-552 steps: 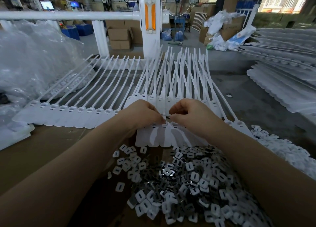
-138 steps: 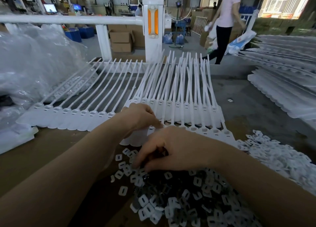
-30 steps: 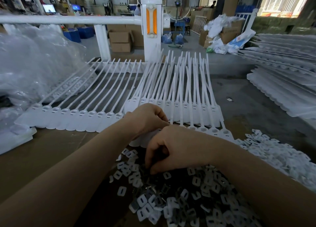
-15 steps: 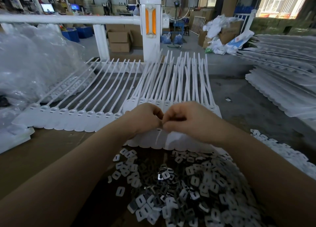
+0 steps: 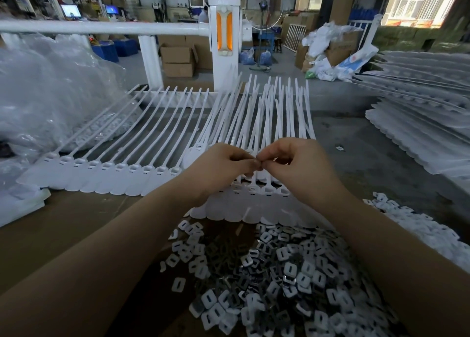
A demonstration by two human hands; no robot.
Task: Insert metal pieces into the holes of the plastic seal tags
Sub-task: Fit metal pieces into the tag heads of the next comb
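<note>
Seal tags point(image 5: 249, 207) lie in a joined white strip on the brown tabletop point(image 5: 63, 225), directly under and just beyond the two hands, their long tails fanning away from the person. Far to the left of the left hand sits a heap of clear plastic bags point(image 5: 50, 95), and between that heap and the hand lies a second strip of tags point(image 5: 106, 179), heads in a row, tails running up and away.

Left hand point(image 5: 223, 166) has its grip narrow: fingers curled, thumb and forefinger pressed together at the tips. Right hand point(image 5: 297, 164) is curled the same way, its fingertips meeting the left's above the tag heads. Whatever is pinched between them is too small to make out.

Below both hands, nearer the person, spreads a pile of metal pieces point(image 5: 267, 280), dark and shiny, mixed with small white slotted caps. To the right of the right hand, more white caps point(image 5: 427, 232) trail along the tabletop edge, and farther right are stacked strips of tags point(image 5: 419, 133).
</note>
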